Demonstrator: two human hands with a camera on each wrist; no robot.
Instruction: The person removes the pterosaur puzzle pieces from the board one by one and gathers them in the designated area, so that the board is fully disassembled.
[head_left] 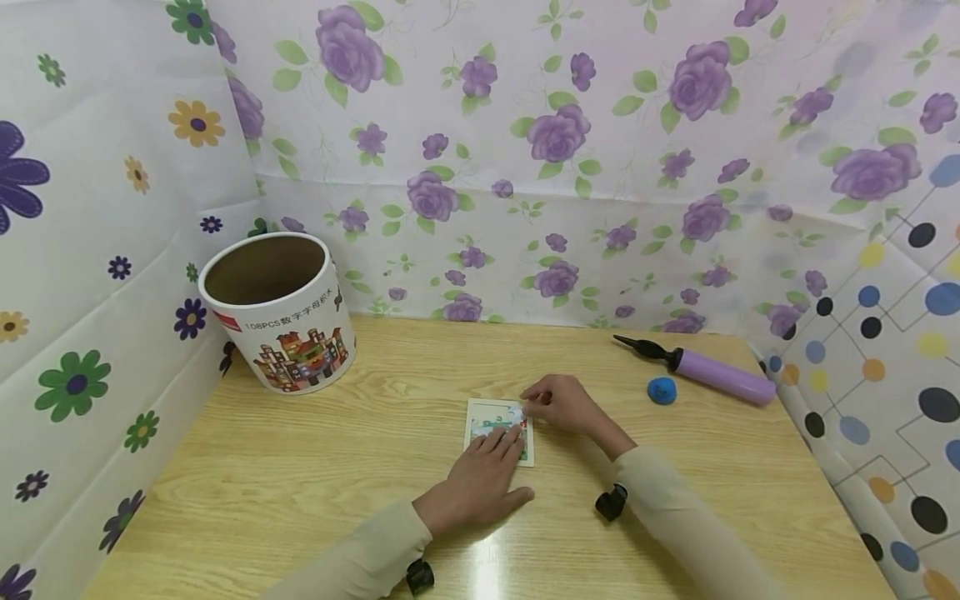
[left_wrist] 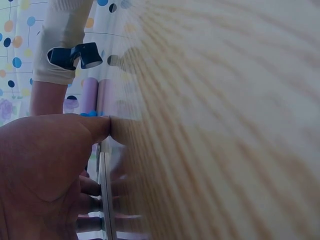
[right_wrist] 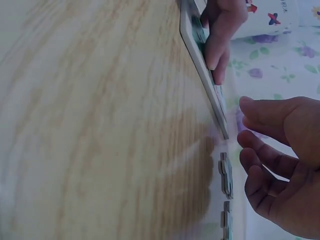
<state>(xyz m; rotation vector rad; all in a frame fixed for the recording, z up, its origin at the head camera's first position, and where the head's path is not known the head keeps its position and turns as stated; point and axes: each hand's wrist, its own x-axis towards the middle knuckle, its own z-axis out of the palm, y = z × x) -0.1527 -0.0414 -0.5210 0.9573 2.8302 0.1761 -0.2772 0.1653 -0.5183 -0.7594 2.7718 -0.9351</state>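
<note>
A small jigsaw puzzle board with a pale frame and a coloured picture lies flat on the table. My left hand rests on its lower part, fingers straight over the picture and thumb spread to the side on the table. At the board's upper right corner, my right hand hovers with fingers bent. In the right wrist view its thumb and fingertips stand apart with nothing visible between them. Just past the board's edge lie loose puzzle pieces, which the right hand hides in the head view.
A large white block bucket stands at the back left of the wooden table. To the right are a blue lump and a purple hand pump with a black nozzle. Patterned cloth hangs behind and at both sides.
</note>
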